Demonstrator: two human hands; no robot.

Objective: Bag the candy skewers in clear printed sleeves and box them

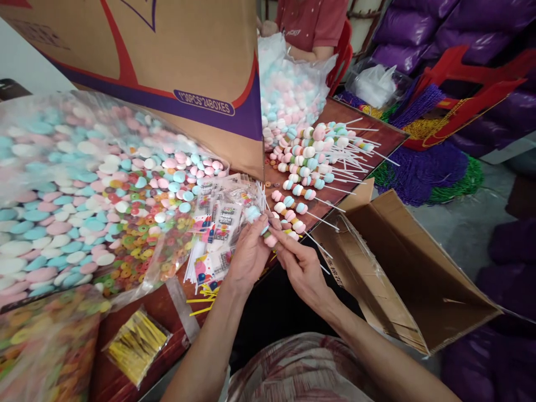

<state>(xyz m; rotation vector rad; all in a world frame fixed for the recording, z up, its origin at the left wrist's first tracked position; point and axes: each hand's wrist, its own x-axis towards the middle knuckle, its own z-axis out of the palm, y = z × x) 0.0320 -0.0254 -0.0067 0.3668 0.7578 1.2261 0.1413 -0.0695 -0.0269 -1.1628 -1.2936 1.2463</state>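
My left hand (pixel 250 251) is closed around a candy skewer (pixel 271 240) of pastel marshmallows and gummy rings, partly hidden by the fingers. The fingers of my right hand (pixel 299 265) pinch the same skewer from the other side. Just beyond them, finished-looking candy skewers (pixel 312 162) lie heaped on the table, their white sticks (pixel 349 156) pointing right. Printed clear packets (pixel 221 223) sit left of my hands. Farther left spread loose pink, blue and white marshmallows (pixel 54 229) and colored gummy rings (pixel 142 245) on clear plastic.
A large cardboard carton (pixel 167 72) stands on the table (pixel 121 329). An open cardboard box (pixel 419 268) is at my right. A bag of yellow twist ties (pixel 138 343) lies front left. Across sits a person in a red shirt (pixel 312 25) behind a marshmallow bag (pixel 293 89).
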